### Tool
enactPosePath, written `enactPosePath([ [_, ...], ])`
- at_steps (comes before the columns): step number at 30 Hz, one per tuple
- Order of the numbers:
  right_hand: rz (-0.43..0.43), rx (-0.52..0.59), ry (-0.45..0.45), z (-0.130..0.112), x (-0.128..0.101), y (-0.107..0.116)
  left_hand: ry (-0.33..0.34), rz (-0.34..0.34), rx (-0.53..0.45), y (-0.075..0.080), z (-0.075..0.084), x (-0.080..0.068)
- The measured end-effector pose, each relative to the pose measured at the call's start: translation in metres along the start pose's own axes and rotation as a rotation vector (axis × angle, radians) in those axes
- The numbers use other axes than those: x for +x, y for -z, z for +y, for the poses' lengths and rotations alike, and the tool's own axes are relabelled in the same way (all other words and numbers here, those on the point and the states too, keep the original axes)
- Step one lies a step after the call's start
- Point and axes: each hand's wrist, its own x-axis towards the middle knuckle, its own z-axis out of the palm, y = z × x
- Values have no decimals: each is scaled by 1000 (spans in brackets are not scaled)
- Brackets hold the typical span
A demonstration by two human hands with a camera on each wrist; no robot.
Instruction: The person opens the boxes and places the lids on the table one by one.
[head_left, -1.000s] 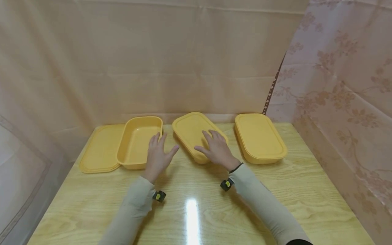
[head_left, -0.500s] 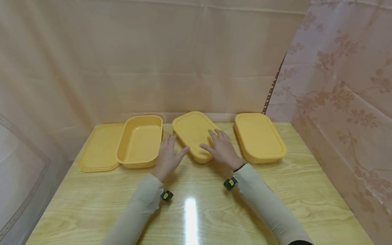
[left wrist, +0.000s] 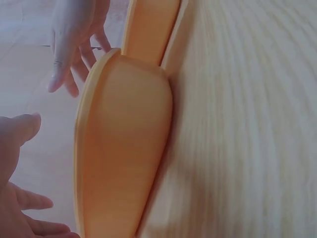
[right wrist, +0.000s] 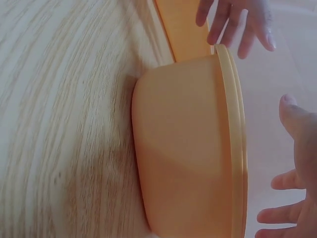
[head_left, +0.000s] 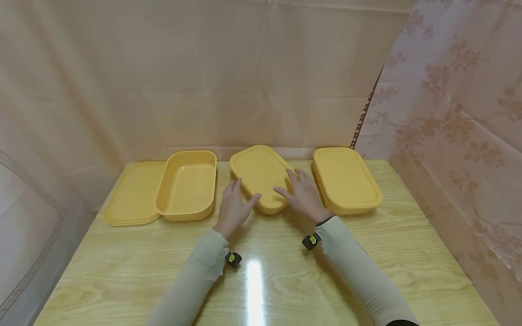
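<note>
A lidded yellow food container (head_left: pixel 258 174) sits at an angle at the table's back middle, its side wall (right wrist: pixel 183 144) filling much of the right wrist view. My left hand (head_left: pixel 234 210) hovers by its left edge, fingers spread and thumb pointing inward. On the other side, my right hand (head_left: pixel 306 195) has its fingers over the lid's right edge. In the left wrist view, my left hand (left wrist: pixel 17 183) looks apart from the container (left wrist: pixel 124 144). Whether the right fingertips touch the lid, I cannot tell. Neither hand holds anything.
An uncovered yellow container (head_left: pixel 187 183) stands to the left, overlapping a flat yellow lid (head_left: pixel 134 192). Another lidded container (head_left: pixel 346 181) is at the right. Cloth curtains (head_left: pixel 195 81) hang behind and beside the wooden table (head_left: pixel 130 271).
My left hand has moved right, from the uncovered container to the middle one's left edge. My right hand has shifted slightly right across the lid. The containers have stayed put.
</note>
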Motion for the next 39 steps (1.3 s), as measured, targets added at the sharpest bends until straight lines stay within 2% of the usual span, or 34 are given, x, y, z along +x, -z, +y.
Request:
enactPosePath([
  [11,17,85,-61,14,1,-6,90,-39,-27,-9,-2,1],
  [18,7,192,-116,21,1,-10,155,-95,-137,-13,-3,5],
  [29,1,333,-213,31,5,-19,176,-106,-284,-25,-8,4],
  [34,-6,408,-255,36,7,-21,203,-121,-314,-29,-6,2],
  [39,23,490,-278,38,9,-21,228,-147,-331,-31,-2,1],
])
